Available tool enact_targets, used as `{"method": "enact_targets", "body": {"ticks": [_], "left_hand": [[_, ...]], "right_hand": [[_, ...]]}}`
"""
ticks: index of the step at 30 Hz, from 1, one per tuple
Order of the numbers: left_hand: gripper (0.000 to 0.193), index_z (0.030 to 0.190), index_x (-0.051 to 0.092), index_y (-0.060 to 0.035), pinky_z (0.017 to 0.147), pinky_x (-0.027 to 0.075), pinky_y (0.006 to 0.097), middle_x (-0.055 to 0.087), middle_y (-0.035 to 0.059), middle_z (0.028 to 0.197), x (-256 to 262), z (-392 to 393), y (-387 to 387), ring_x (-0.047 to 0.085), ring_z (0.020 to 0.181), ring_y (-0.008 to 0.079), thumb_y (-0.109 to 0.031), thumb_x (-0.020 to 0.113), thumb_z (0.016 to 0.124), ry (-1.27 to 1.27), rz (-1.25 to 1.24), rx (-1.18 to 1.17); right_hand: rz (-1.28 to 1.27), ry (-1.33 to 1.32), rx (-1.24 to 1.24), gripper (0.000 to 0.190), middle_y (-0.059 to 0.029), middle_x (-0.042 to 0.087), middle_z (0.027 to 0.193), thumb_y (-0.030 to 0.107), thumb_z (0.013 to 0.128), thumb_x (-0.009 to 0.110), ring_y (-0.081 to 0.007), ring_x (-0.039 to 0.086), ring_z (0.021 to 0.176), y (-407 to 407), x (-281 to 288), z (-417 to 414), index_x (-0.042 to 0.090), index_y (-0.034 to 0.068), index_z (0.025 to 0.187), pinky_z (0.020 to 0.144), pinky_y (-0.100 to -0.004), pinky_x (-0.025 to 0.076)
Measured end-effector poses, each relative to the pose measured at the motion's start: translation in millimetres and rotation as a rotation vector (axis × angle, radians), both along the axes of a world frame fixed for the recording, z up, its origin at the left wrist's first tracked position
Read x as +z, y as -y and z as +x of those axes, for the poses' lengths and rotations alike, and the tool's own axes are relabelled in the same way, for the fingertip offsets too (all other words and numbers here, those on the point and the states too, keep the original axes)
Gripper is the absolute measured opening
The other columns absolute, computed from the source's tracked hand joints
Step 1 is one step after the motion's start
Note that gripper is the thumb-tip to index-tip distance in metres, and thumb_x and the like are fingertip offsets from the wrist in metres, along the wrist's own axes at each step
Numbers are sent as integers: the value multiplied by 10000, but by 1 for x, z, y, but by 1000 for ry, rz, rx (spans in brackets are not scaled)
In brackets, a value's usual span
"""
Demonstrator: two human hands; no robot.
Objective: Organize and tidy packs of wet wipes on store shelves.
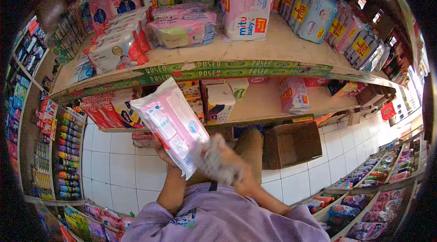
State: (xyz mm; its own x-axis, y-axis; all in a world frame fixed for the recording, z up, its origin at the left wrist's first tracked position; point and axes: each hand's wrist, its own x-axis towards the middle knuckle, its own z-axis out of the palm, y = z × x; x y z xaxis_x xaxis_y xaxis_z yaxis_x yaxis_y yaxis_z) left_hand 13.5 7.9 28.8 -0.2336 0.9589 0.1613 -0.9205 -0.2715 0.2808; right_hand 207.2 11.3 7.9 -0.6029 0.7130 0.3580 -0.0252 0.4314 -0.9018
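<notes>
A pink and white plastic pack of baby wipes (172,126) is tilted in front of my body, its printed side towards me. My left hand (164,151) grips it from beneath along its lower left side, with most of the fingers hidden behind the pack. In my right hand (235,163) is a bunched grey cloth (213,161), blurred by motion. The cloth is at the pack's lower right edge; whether it touches the surface is hard to tell. A similar, larger mitu baby pack (251,6) stands upright on the upper shelf.
The upper shelf (283,47) holds several wipes packs, including a red and white stack (116,51) and blue packs (314,17). On the lower shelf (254,105) are boxes and packs. An open cardboard box (297,144) stands on the tiled floor (119,163). Stocked racks flank both sides.
</notes>
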Motion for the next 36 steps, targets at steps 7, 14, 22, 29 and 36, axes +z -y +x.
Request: {"method": "enact_targets", "body": {"ticks": [7, 14, 22, 29, 36], "left_hand": [[1032, 1445, 162, -134, 1083, 251, 508, 170, 219, 1467, 14, 27, -3, 161, 1357, 401, -665, 603, 678, 78, 163, -108], [1022, 1444, 172, -138, 1084, 253, 503, 160, 220, 1470, 6, 17, -8, 169, 1353, 405, -651, 613, 679, 52, 107, -120], [888, 1400, 287, -102, 1039, 340, 479, 270, 208, 1430, -6, 18, -2, 326, 1290, 368, -541, 649, 718, 173, 207, -123], [831, 1379, 309, -87, 1014, 369, 476, 327, 192, 1393, -17, 15, -3, 383, 1244, 346, -497, 641, 738, 106, 184, -100], [764, 1355, 335, -70, 984, 402, 472, 394, 173, 1349, -25, 18, -2, 451, 1191, 322, -446, 632, 761, -3, 194, -31]], "right_hand": [[-432, -94, -545, 319, -135, 481, 1180, 184, 931, 465, -216, 493, 1059, -37, 22, -4, 470, 3, 1194, 916, -361, 395], [-738, -20, 99, 366, -51, 574, 978, 292, 949, 461, -129, 511, 850, -32, 19, 10, 510, -8, 1153, 753, -245, 437], [-569, -89, -456, 422, -104, 552, 1073, 305, 929, 501, -181, 506, 971, -57, -39, 67, 503, -22, 1195, 865, -330, 405], [261, 306, -822, 495, -192, 439, 1318, 250, 857, 572, -340, 436, 1178, -172, -131, 38, 456, -8, 1264, 1002, -387, 315], [638, 758, -509, 531, -141, 435, 1350, 132, 772, 650, -349, 393, 1246, -145, -104, 31, 479, 19, 1262, 1028, -443, 314]]}}
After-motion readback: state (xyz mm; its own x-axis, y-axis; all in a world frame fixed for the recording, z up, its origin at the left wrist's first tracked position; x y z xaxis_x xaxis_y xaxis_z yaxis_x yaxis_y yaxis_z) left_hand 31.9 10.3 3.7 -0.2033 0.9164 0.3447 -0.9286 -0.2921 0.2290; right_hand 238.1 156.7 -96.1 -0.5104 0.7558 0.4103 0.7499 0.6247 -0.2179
